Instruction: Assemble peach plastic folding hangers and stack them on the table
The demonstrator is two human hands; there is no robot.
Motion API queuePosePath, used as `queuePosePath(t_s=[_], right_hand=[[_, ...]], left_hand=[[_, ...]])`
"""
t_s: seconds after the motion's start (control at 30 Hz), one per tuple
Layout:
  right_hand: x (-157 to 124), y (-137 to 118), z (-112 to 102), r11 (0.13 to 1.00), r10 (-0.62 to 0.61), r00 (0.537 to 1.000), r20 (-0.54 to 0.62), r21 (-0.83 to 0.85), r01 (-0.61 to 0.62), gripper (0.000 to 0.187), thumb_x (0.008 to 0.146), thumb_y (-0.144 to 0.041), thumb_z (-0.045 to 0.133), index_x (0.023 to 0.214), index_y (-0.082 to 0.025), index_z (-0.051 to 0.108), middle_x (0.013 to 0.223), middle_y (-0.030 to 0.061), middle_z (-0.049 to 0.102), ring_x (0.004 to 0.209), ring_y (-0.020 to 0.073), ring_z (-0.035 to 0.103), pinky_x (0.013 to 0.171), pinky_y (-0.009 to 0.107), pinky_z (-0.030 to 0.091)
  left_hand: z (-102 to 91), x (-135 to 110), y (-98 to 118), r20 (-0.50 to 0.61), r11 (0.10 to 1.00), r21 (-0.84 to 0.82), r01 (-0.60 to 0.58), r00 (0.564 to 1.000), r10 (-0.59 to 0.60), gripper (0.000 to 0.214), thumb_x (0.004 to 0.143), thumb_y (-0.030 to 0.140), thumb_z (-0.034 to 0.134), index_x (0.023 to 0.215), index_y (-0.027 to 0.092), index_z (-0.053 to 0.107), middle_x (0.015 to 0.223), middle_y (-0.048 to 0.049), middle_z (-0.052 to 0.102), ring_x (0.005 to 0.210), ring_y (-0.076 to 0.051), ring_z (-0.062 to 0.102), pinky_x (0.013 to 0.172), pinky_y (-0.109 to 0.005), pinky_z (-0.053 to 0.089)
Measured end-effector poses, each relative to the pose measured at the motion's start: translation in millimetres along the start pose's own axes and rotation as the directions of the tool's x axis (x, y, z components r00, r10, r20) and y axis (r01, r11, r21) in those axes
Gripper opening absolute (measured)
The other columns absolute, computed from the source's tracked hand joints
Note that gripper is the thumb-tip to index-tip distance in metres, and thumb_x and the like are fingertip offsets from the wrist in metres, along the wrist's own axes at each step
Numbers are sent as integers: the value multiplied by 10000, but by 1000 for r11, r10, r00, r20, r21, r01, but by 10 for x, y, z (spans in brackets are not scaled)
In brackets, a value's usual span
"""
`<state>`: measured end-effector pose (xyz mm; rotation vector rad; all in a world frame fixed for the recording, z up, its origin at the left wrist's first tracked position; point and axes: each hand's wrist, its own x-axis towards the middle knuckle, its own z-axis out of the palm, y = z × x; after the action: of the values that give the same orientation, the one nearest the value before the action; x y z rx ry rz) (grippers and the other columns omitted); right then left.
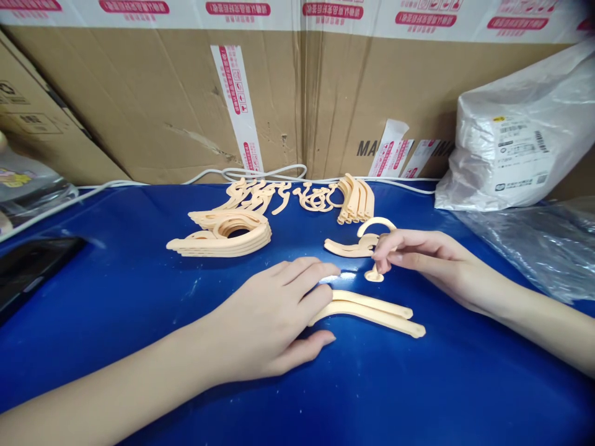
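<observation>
Twin cream arms (372,315), slim curved plastic pieces, lay on the blue counter (372,396), their left ends covered by the left hand (274,316). At the rear, cardboard boxes (162,99) formed a wall that likely served as a backstop. A labelled white plastic bag (502,148) stood at right rear, near clear plastic film (534,254); a dark phone (37,272) lay at the left edge. These items sat at the margins, presumably to leave the middle to the hands.

A stack of looped cream assemblies (223,248) lay at left centre with its layers aligned, an arrangement that would save space. Farther back, nested curved arms (357,198) lay with their ends matched, next to loose cream hooks (318,207); sorting by shape probably explained the separate groups.

The twin arms ran side by side, free ends to the right. The left fingers curled over them, likely as a steadying hold; the thumb stood apart, and whether the hidden fingertips pinched anything could not be told. The grip of the right hand (432,263) pinched a small hook (374,276) by its stem, which kept the disc end exposed and downward. Contact between disc and counter could not be confirmed.
</observation>
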<state>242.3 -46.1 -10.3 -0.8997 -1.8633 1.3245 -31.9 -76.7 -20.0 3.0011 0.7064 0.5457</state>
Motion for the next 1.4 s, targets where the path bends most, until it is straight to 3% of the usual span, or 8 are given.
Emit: queuePosePath(t_s=[0.37,0.5,0.73,0.93,1.0,1.1,1.23,1.4], right_hand=[[-23,106,-45,1000,14,997,-81,-3,-15,177,836,-248,724,1008,-292,730,1030,-8,742,924,151,698,857,286,541],[-61,69,-1,993,27,998,-64,113,-20,175,830,-222,734,994,-285,726,982,-15,753,897,126,711,835,244,548],[-70,-156,-22,984,90,996,16,155,-91,249,820,-229,746,1066,-254,718,955,16,778,860,136,728,803,252,551],[-111,-494,56,989,103,994,-40,112,-98,349,812,-250,735,1153,-204,676,974,63,776,791,144,719,692,253,538],[-138,-586,134,988,93,991,-96,129,-80,306,821,-231,710,1121,-188,672,949,65,776,753,134,708,650,247,523],[-154,-644,252,989,49,987,-156,147,-26,171,840,-211,674,1009,-187,665,890,46,777,726,129,702,656,253,518],[-118,-600,357,987,-22,987,-161,153,47,122,837,-241,700,908,-194,612,844,28,776,728,132,709,668,248,515],[-145,-541,389,992,-54,994,-93,113,64,202,810,-194,725,945,-191,576,794,15,757,726,155,717,711,288,545]], left_hand=[[-11,16,41,-86,1000,-6,-26,996,25,72,917,192,528,910,137,574,1246,-135,627,1165,-277,558,937,-394,491],[-89,21,100,-158,961,-265,83,979,-129,56,930,224,563,907,173,558,1196,-77,630,1085,-193,573,936,-313,464],[-330,40,164,-62,508,-814,280,829,-556,109,944,270,579,1011,203,632,1087,-19,649,996,-141,601,828,-229,496],[-547,79,342,39,195,-961,198,790,-612,186,974,275,504,902,179,647,850,-3,655,804,-106,626,743,-208,509],[-594,104,419,75,243,-931,273,794,-603,205,981,301,480,899,173,617,733,16,614,661,-88,591,644,-198,483],[-589,126,530,106,449,-784,429,805,-584,231,988,361,448,918,177,571,636,47,552,506,-83,502,514,-211,405],[-480,94,652,62,700,-412,583,785,-617,283,1006,427,378,999,208,558,611,48,553,564,-137,543,562,-255,380],[-381,113,712,-6,814,-96,573,817,-576,290,1007,386,343,934,201,553,638,25,587,586,-168,575,531,-260,311]])
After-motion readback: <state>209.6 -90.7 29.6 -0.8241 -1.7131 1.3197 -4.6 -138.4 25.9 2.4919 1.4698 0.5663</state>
